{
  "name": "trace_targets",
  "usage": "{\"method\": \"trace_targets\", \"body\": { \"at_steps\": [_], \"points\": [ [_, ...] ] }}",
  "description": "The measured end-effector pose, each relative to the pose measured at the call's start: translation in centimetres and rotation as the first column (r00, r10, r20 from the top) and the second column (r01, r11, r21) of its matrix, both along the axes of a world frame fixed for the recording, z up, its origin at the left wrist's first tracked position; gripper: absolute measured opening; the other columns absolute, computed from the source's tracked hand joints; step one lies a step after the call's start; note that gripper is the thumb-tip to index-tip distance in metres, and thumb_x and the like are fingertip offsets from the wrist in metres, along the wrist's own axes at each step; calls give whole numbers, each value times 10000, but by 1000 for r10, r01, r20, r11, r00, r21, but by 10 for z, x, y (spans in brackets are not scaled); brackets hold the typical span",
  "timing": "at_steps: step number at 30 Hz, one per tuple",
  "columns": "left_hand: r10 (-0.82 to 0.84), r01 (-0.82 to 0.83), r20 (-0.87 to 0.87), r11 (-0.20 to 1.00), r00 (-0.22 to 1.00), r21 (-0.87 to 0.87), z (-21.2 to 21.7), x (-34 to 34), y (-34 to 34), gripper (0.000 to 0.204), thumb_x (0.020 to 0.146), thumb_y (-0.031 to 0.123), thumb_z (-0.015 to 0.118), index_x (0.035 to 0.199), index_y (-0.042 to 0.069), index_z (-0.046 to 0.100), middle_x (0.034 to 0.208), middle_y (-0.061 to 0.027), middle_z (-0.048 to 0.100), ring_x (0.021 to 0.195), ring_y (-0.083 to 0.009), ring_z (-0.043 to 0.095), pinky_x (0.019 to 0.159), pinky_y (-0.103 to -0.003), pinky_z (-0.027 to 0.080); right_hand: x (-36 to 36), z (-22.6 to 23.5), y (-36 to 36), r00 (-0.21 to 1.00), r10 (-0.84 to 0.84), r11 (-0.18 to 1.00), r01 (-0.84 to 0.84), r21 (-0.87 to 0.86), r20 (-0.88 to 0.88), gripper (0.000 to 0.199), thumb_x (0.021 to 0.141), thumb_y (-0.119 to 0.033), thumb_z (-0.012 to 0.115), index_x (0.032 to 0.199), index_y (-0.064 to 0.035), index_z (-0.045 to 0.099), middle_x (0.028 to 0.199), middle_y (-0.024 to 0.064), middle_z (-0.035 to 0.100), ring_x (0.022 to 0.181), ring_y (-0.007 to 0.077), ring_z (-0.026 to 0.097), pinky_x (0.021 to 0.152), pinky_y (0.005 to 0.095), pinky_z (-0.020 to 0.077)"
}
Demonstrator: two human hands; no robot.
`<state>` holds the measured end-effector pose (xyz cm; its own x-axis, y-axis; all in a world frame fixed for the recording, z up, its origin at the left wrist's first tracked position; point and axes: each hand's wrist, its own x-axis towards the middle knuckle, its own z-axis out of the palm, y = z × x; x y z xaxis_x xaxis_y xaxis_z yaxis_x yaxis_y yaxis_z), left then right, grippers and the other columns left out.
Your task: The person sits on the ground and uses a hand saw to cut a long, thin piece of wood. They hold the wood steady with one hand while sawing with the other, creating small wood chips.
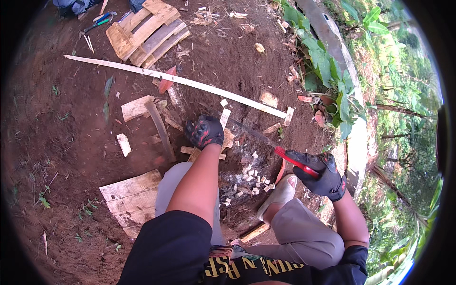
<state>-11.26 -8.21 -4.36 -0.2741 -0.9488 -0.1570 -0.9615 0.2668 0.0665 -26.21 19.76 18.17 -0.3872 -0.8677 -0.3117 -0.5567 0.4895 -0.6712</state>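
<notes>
My left hand (pixel 205 131), in a black glove with red marks, is closed on a short pale strip of wood (pixel 224 118). The strip's free end sticks out past the fingers, and wooden pieces (pixel 229 137) lie beneath the hand. My right hand (pixel 323 173), gloved alike, grips the red handle (pixel 281 151) of a handsaw. Its thin dark blade (pixel 254 134) points left, with the tip close to the strip; I cannot tell whether they touch. Several small cut wood blocks (pixel 261 179) lie scattered on the soil between the saw and my knees.
A long pale batten (pixel 190 83) crosses the ground beyond my hands. Farther back left are stacked wooden boards (pixel 149 33) and a hammer (pixel 97 24). A wide plank piece (pixel 130 194) lies beside my left knee. At right are leafy plants (pixel 323 61) and a concrete edge (pixel 354 137).
</notes>
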Motion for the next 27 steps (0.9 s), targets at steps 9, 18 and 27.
{"method": "trace_targets", "body": {
  "at_steps": [9, 18, 27],
  "points": [
    [-30, 19, 54, 982, 998, 188, -9, 5, -3, 396, 996, 366, 517, 1041, 119, 824, 1194, -183, 767, 1313, -405, 596, 1204, -529, 374, -9, -29, -23, 985, 8, 998, -18, 58, 171, 463, 915, -211, 786, 1371, -183, 715, 1024, 117, 766, 790, 318, 712, 725, 400, 556],
    [-32, 32, -1, 995, 999, 92, -18, -1, 0, 397, 977, 385, 550, 980, 111, 839, 1209, -206, 759, 1263, -425, 632, 1183, -542, 405, -4, -27, -64, 976, -67, 977, 22, 212, 207, 461, 949, -310, 759, 1398, -217, 706, 922, 134, 755, 685, 345, 656, 672, 409, 536],
    [-20, 19, 42, 999, 999, 29, -18, 10, -7, 412, 988, 404, 539, 950, 115, 831, 1065, -208, 781, 1170, -392, 676, 1171, -539, 414, -16, 39, -53, 1000, -10, 999, 11, 47, -22, 549, 939, -206, 735, 1478, -247, 639, 750, 77, 703, 664, 248, 707, 660, 380, 575]
  ]
}}
